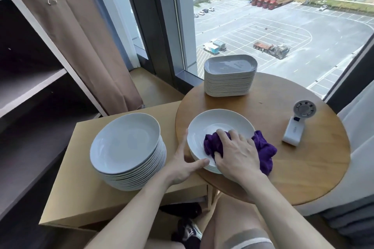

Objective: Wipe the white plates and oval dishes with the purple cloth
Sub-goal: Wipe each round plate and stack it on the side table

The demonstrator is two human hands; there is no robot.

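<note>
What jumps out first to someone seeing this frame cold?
The right hand grips a purple cloth against a white plate on the round wooden table, with the left hand steadying its rim. A tall stack of plates stands to the left, and oval dishes are piled at the table's far edge by the window.

"How much of the purple cloth [263,148] can you see?"

"Only its two ends. Your right hand [236,155] lies over the middle, so the part against the plate [218,121] is hidden."

"What's under that plate?"

"A few rims show at its near edge, but your left hand [182,164] and right hand cover most of them, so you can't count them."

"The label on the handheld fan [297,125], far right?"

"Too small to read."

"And the shelf unit [30,87]?"

"Cut off by the left edge. Under the worktop [303,168], the shoe [189,230] is blurred and half hidden by your leg."
</note>
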